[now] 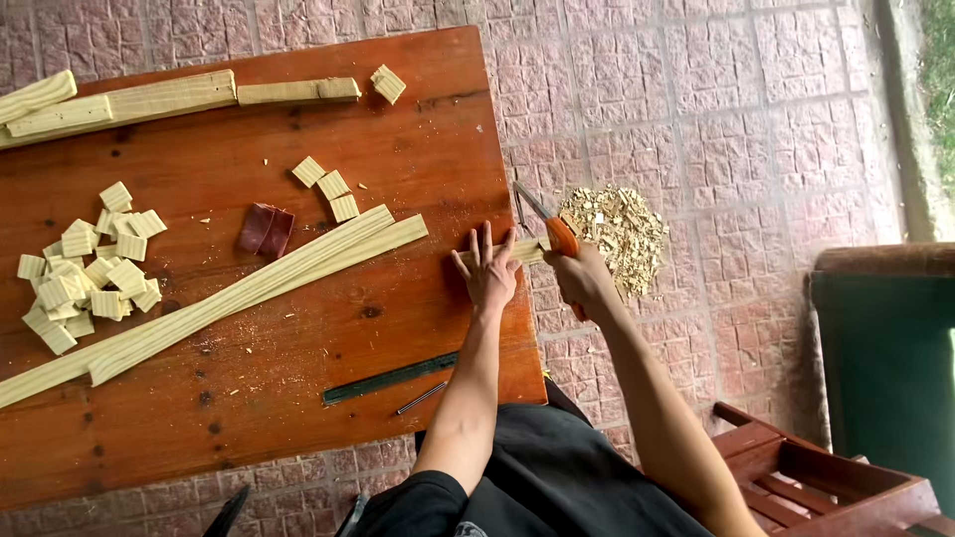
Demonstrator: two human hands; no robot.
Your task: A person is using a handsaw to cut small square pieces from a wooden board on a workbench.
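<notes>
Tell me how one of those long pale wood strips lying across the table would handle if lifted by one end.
The long wood strips look thin for their length, so a lifted one would probably sag or flex a little. Pale softwood like this is likely light. Their flat faces suggest they would slide, not roll, on the wooden table.

left hand (489,270) pressed flat on wooden strip (517,253) at table (298,398) edge | right hand (580,278) gripped orange-handled saw (549,224) beside table | sawdust pile (617,234) beyond table edge
</notes>
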